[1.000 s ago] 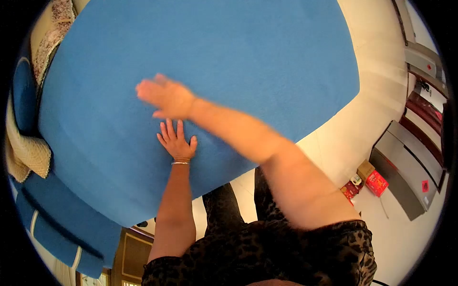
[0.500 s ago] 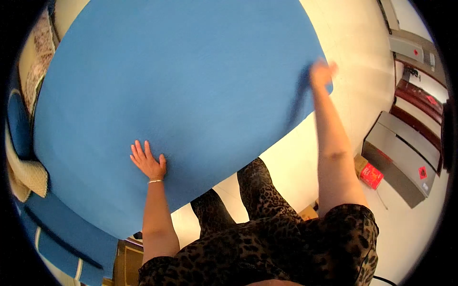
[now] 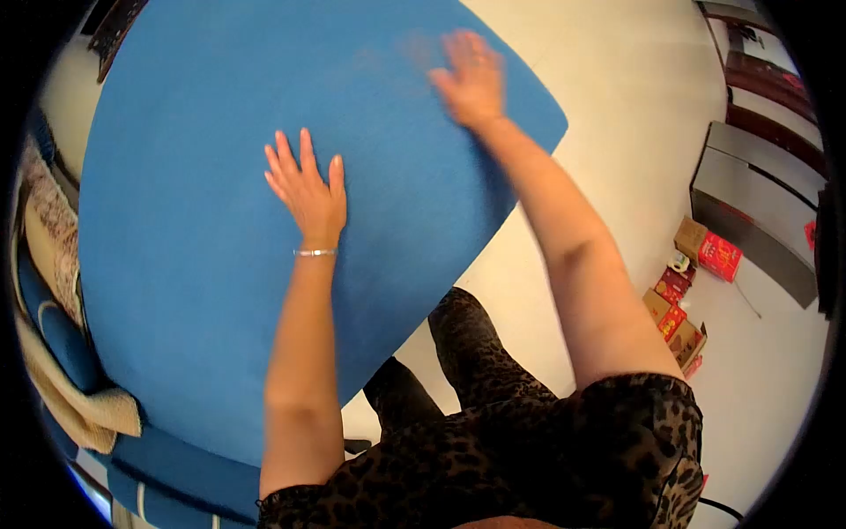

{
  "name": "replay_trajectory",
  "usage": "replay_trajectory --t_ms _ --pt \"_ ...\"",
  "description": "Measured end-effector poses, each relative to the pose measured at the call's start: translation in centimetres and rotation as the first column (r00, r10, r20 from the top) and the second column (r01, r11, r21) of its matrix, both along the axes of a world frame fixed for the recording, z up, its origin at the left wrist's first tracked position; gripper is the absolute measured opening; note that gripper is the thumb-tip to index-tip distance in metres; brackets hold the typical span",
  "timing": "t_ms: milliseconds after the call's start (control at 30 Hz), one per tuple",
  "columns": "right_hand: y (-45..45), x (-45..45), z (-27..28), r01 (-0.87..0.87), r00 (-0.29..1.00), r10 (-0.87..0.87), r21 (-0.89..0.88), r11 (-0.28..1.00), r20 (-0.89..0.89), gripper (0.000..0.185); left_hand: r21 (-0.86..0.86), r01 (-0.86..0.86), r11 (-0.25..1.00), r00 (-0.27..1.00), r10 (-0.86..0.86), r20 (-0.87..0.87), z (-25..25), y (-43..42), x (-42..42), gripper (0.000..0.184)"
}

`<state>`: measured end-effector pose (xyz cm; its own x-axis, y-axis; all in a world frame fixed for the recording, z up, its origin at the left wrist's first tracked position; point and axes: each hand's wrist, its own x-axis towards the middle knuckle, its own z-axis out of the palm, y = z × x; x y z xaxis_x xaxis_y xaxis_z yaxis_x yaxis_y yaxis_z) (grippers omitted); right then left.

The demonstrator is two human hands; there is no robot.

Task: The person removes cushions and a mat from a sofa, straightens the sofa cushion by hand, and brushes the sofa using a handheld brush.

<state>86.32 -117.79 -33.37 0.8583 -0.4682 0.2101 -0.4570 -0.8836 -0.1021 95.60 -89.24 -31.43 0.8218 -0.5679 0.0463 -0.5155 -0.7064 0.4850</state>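
A broad blue cloth surface (image 3: 203, 291) spreads out in front of me. My left hand (image 3: 308, 192) lies on it near the middle, fingers spread, with a pale bracelet (image 3: 315, 253) round the wrist and nothing held. Farther up and to the right, my right hand (image 3: 474, 81) is over the same surface, close to its right edge. It is blurred by motion, but its fingers show apart and it holds nothing. Whether its palm touches the cloth I cannot tell.
A grey refrigerator (image 3: 758, 212) stands at the right, with red boxes (image 3: 719, 257) and open cartons on the pale floor (image 3: 608, 115). At the left are a beige woven cover (image 3: 106, 416) and blue seating (image 3: 176, 472). A patterned cloth (image 3: 55, 207) hangs above.
My left hand has moved farther forward over the blue surface. My right hand swept from the left to the right edge, then came back inward and forward. The view has shifted too.
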Motion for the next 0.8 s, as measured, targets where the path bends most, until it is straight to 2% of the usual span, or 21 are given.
replay_trajectory --t_ms 33,67,100,133,167,200,233,267,300,367,400,433,467,533,567,600,633,667,700,767,800 --pt "-4.4 -4.2 0.3 0.28 0.959 -0.266 0.208 0.937 -0.096 0.055 -0.012 0.025 1.0 1.0 -0.025 0.013 -0.1 -2.3 0.4 0.059" --pt "-8.2 -8.8 2.3 0.559 0.814 -0.432 0.324 0.763 -0.388 0.054 -0.022 0.049 0.999 0.998 -0.048 0.026 -0.2 -4.4 0.4 0.058" --pt "-15.1 -17.2 -2.5 0.735 0.593 -0.407 0.259 0.627 -0.695 0.058 0.012 0.051 0.999 0.997 -0.052 0.054 -0.6 -6.2 0.4 0.059" --pt "-17.4 -24.3 -4.4 0.9 0.276 -0.584 -0.008 0.435 -0.763 0.061 0.049 0.052 0.997 0.995 -0.056 0.084 -0.9 -7.5 0.5 0.06" --pt "-16.6 -25.5 -1.1 0.923 0.028 -0.701 -0.251 0.293 -0.713 0.063 0.092 0.058 0.994 0.991 -0.068 0.111 -1.1 -9.0 0.3 0.061" --pt "-15.4 -25.3 1.7 0.96 0.152 -0.842 -0.125 0.249 -0.517 0.063 0.139 0.03 0.99 0.989 -0.05 0.141 -1.3 -10.0 0.0 0.062" --pt "-16.0 -26.2 0.2 0.904 0.384 -0.854 -0.046 0.426 -0.352 0.063 0.183 0.003 0.983 0.984 -0.036 0.173 -1.6 -11.0 -0.2 0.062" --pt "-16.1 -26.9 -1.2 0.805 0.585 -0.795 -0.006 0.594 -0.162 0.063 0.229 -0.023 0.973 0.978 -0.025 0.206 -1.8 -11.8 -0.5 0.063" --pt "-14.6 -24.1 -1.3 0.715 0.693 -0.72 0.092 0.693 0.035 0.063 0.227 -0.018 0.974 0.978 -0.03 0.204 -1.9 -12.2 -0.8 0.064" --pt "-7.8 -17.8 0.7 0.365 0.921 -0.382 0.173 0.915 0.079 0.062 0.223 -0.009 0.975 0.977 -0.039 0.212 -2.1 -12.1 -0.9 0.065" --pt "-6.0 -16.2 2.9 0.154 0.988 -0.147 0.213 0.965 -0.048 0.062 0.228 -0.004 0.974 0.974 -0.049 0.223 -2.1 -12.1 -1.2 0.065" --pt "-5.4 -15.6 4.1 -0.057 0.982 0.104 0.277 0.959 -0.157 0.061 0.229 0.003 0.973 0.97 -0.058 0.234 -2.2 -12.2 -1.3 0.065" --pt "-7.2 -17.3 2.6 0.157 0.973 -0.098 0.292 0.943 -0.207 0.06 0.23 0.003 0.973 0.967 -0.061 0.246 -2.3 -12.4 -1.4 0.065" --pt "-13.0 -24.7 -3.4 0.552 0.825 -0.463 0.287 0.783 -0.325 0.059 0.234 0.002 0.972 0.963 -0.064 0.262 -2.2 -12.6 -1.7 0.064" --pt "-16.3 -30.7 -7.2 0.826 0.563 -0.686 0.327 0.459 -0.46 0.06 0.226 -0.002 0.974 0.962 -0.06 0.268 -2.4 -13.0 -1.9 0.064" --pt "-17.0 -29.0 -2.5 0.983 -0.031 -0.702 0.104 -0.148 -0.711 0.058 0.254 -0.009 0.967 0.953 -0.069 0.295 -2.8 -11.9 -1.4 0.063" --pt "-17.1 -28.9 -0.7 0.973 0.173 -0.879 0.213 0.083 -0.445 0.059 0.248 -0.013 0.969 0.952 -0.063 0.298 -3.0 -11.8 -1.5 0.063" --pt "-17.1 -28.7 0.1 0.912 0.369 -0.921 0.236 0.334 -0.124 0.059 0.243 -0.019 0.97 0.952 -0.056 0.301 -3.1 -12.1 -1.7 0.062" --pt "-16.2 -27.8 1.0 0.809 0.53 -0.824 0.173 0.562 0.201 0.059 0.242 -0.025 0.97 0.951 -0.052 0.306 -3.1 -11.9 -1.7 0.062" --pt "-12.7 -21.6 3.0 0.471 0.494 -0.745 0.582 0.663 0.449 0.061 0.236 -0.016 0.972 0.95 -0.058 0.307 -2.8 -12.1 -1.9 0.061" --pt "-12.0 -22.1 2.7 0.505 0.416 -0.883 0.751 0.425 0.22 0.063 0.241 -0.011 0.971 0.951 -0.064 0.302 -2.4 -12.1 -2.0 0.061"
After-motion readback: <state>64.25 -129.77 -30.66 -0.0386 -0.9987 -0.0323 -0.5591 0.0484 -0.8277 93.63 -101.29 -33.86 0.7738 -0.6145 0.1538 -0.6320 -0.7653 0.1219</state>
